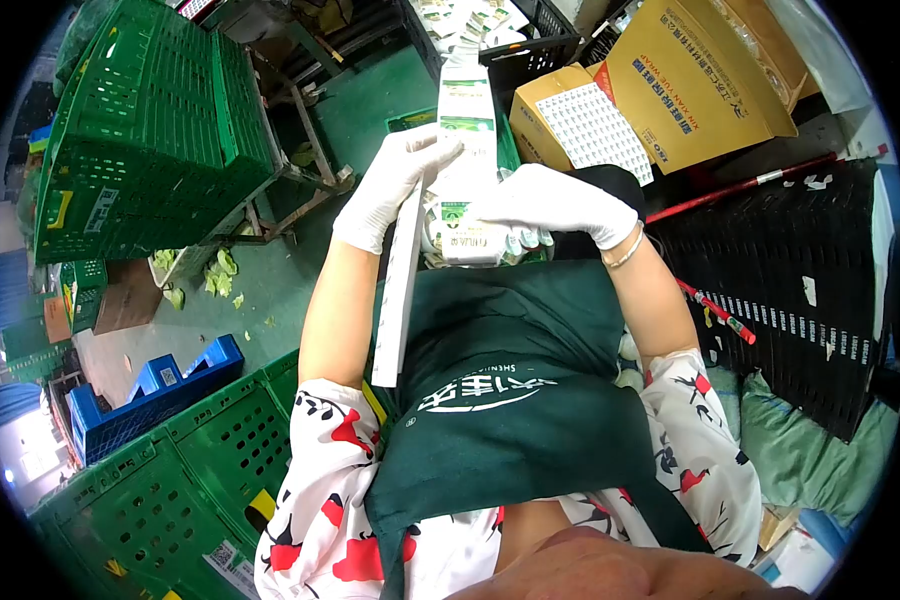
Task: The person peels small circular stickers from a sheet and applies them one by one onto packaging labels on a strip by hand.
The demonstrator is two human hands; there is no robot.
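Observation:
My left hand [395, 185], in a white glove, is closed around a long narrow white strip [398, 300] with small marks along it; its lower end hangs over my dark green apron [510, 400]. That hand's fingers also reach the edge of a chain of white and green printed packets [467, 100], which runs down from a black crate to my lap. From the other side, my gloved right hand [560, 205] presses its fingers and thumb on the lower part of the chain. Below it lie more printed packets [473, 245], partly covered by my hands.
A black crate [540, 45] full of packets stands ahead. Right of it are cardboard boxes [690, 90] with a sheet of small round stickers [595, 130]. Green crates [140, 130] stack at left, a blue crate [160, 400] below. Black crates [780, 270] stand right; leaves [220, 275] litter the floor.

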